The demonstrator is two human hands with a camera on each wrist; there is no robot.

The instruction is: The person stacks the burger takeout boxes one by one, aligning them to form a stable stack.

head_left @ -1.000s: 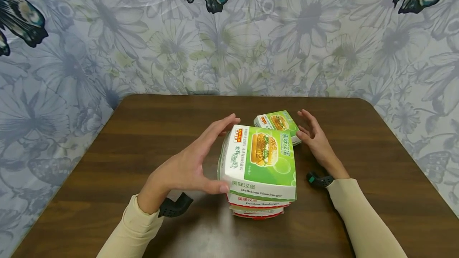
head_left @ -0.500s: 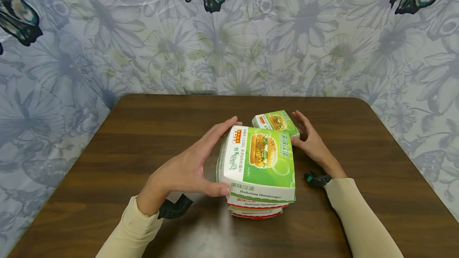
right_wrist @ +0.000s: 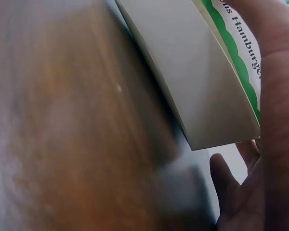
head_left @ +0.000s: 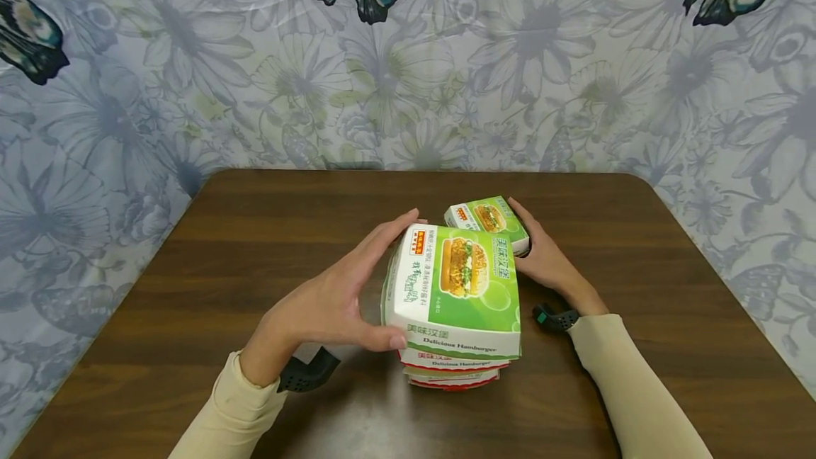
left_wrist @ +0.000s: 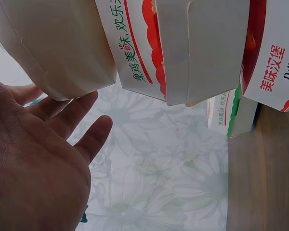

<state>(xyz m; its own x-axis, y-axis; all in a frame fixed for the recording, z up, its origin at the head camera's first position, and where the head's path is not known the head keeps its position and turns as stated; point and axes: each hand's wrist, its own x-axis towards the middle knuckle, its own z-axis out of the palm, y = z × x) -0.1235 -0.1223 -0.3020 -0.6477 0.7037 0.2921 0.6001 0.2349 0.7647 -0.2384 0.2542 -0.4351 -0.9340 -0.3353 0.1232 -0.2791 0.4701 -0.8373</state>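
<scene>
A stack of hamburger boxes stands mid-table, a green-and-white box (head_left: 414, 310) on top and red-edged boxes (head_left: 454, 378) below. My left hand (head_left: 338, 299) holds the top box at its left side, thumb on the front corner and fingers at the back corner. In the left wrist view its fingertips (left_wrist: 84, 103) touch the top box's pale side (left_wrist: 62, 48). Behind the stack, another green hamburger box (head_left: 489, 218) is gripped at its right end by my right hand (head_left: 545, 257). The right thumb is hidden behind the stack in the head view; the right wrist view shows this box's plain side (right_wrist: 197, 77).
The wooden table (head_left: 191, 303) runs back to a floral wall covering (head_left: 408, 105) with butterfly prints. A dark band is on each wrist, the left band (head_left: 310, 370) and the right band (head_left: 553, 319). The stack leans slightly, its upper boxes overhanging the lower ones.
My right hand has moved left from beside the rear box and closed its fingers around it. The left hand and the stack stay in place; the head view shifts slightly.
</scene>
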